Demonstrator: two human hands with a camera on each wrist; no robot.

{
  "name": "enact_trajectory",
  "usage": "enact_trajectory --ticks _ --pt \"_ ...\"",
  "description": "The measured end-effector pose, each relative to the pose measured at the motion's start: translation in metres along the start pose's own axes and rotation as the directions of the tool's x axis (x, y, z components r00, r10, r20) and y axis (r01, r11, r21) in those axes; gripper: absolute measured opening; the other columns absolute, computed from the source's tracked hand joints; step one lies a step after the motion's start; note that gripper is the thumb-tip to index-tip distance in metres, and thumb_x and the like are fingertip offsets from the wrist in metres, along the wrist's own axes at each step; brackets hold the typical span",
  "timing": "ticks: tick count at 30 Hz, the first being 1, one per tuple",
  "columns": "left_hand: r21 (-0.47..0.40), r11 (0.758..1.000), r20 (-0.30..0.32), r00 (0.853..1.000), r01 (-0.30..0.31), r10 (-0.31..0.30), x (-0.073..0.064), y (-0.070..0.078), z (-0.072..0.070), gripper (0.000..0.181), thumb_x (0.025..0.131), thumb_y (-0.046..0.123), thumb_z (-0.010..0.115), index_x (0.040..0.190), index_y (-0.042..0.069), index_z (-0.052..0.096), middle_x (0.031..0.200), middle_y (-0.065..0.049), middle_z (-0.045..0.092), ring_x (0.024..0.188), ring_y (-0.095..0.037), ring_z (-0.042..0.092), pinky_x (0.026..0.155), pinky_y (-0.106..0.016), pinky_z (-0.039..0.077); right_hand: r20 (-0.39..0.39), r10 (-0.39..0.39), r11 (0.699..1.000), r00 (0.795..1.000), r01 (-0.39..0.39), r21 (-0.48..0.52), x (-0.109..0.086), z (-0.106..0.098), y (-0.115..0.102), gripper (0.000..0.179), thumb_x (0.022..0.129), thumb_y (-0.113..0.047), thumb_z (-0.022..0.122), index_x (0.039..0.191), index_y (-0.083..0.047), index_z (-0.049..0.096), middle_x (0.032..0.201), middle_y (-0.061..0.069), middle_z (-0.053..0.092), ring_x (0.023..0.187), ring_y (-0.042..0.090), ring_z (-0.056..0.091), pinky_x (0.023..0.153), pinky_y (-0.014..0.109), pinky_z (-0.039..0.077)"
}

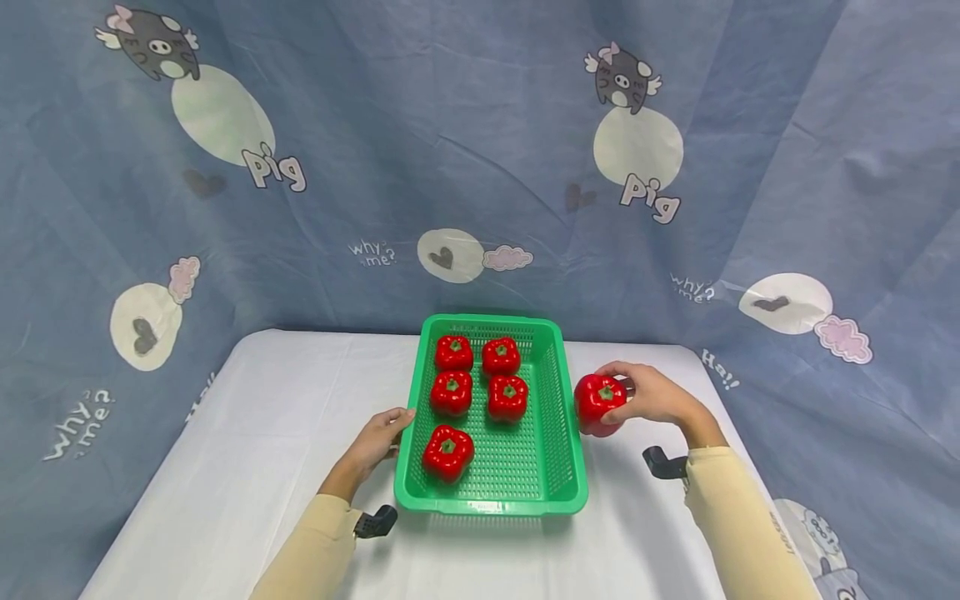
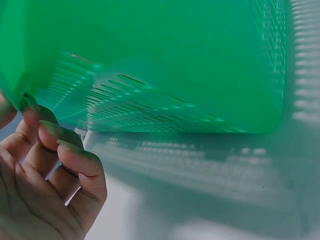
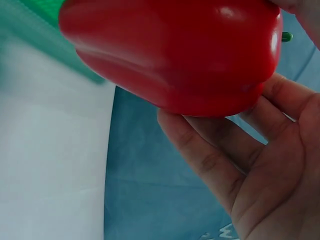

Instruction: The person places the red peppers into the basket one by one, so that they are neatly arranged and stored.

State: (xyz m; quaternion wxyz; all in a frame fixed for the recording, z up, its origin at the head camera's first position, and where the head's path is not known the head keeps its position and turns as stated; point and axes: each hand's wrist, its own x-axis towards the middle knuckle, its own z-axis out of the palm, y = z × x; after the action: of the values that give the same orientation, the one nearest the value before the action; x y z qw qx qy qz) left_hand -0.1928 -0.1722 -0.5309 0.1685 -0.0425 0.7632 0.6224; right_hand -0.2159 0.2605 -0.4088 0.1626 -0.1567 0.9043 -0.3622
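A green plastic basket [image 1: 491, 506] with slotted walls holds several red bell peppers [image 1: 452, 393], two of them in a right-hand column and the others along the left side. My left hand [image 1: 377, 440] grips the basket's left rim, its fingers bent beneath the edge in the left wrist view [image 2: 55, 175]. Just outside the right rim, my right hand [image 1: 651, 394] holds another red bell pepper [image 1: 597, 403] between thumb and fingers, its green stem up. The right wrist view shows that pepper's glossy side [image 3: 175, 55] with fingertips [image 3: 175, 122] against it.
The basket stands on a white-covered table [image 1: 300, 400], near its back edge. Behind and beside the table hangs a blue cloth [image 1: 480, 167] printed with pigs and lettering. A black wrist strap [image 1: 663, 463] sits on each arm.
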Motion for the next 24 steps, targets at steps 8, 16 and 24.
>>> enact_trajectory --ticks 8,16,24 --pt "0.005 1.0 -0.002 1.0 0.001 -0.001 0.001 -0.001 0.0 0.044 0.101 0.04 0.048 0.113 -0.001 0.06 0.089 -0.004 0.071 0.078 -0.014 0.066 0.07 -0.03 0.052 0.016 -0.007 1.0 1.0 0.007 -0.012 0.0 0.002 -0.009 0.068 0.065 -0.016 0.087 0.124 -0.003 0.055 0.116 0.015 0.06 0.106 0.034 0.057 0.077 0.04 0.056" --pt "0.024 1.0 -0.02 1.0 0.019 -0.018 -0.001 0.001 0.001 0.045 0.101 0.041 0.047 0.114 0.0 0.061 0.089 -0.004 0.071 0.079 -0.015 0.066 0.069 -0.031 0.052 0.052 -0.058 0.998 0.997 0.057 0.013 0.002 0.007 -0.017 0.063 0.068 -0.012 0.083 0.123 -0.002 0.054 0.112 0.013 0.062 0.101 0.03 0.059 0.078 0.039 0.056" --pt "0.029 1.0 -0.022 1.0 0.01 -0.009 -0.001 0.0 0.001 0.045 0.1 0.042 0.048 0.112 0.002 0.062 0.089 -0.004 0.071 0.078 -0.015 0.065 0.069 -0.03 0.051 0.077 -0.086 0.996 0.993 0.084 0.028 0.007 0.013 -0.023 0.062 0.068 -0.012 0.083 0.122 -0.002 0.054 0.111 0.011 0.063 0.1 0.029 0.06 0.077 0.038 0.056"
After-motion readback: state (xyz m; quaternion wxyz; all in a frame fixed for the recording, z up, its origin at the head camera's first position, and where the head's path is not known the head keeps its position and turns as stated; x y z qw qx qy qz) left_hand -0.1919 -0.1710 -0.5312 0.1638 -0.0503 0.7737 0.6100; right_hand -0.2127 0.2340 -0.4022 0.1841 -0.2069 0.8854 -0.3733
